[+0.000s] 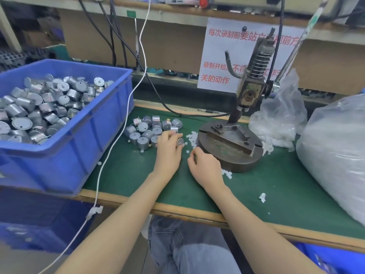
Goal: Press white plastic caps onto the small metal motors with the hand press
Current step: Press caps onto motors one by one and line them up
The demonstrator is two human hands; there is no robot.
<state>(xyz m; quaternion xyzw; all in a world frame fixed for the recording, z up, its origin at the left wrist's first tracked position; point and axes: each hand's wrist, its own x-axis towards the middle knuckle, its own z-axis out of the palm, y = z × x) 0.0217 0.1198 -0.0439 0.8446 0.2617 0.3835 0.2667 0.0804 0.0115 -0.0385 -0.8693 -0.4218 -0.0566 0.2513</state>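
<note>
The left hand (168, 150) lies on the green mat (276, 184) with its fingers curled round one small metal motor (180, 141), gripping it at the near right edge of a heap of motors (152, 129); the right hand (205, 165) rests just beside it, knuckles up, fingers curled in and thumb meeting forefinger, though whether anything is pinched there I cannot tell; scattered white plastic caps (192, 137) lie just beyond both hands, between the held motor and the round base of the hand press (231, 147), with a few more showing behind the right wrist; the press stands just right of the right hand, its sprung column rising behind the base; a blue crate (83, 135) full of motors sits at the left, well apart from the hands; a white cable (116, 139) hangs across its near corner; clear bags (280, 115) slump at the right.
</note>
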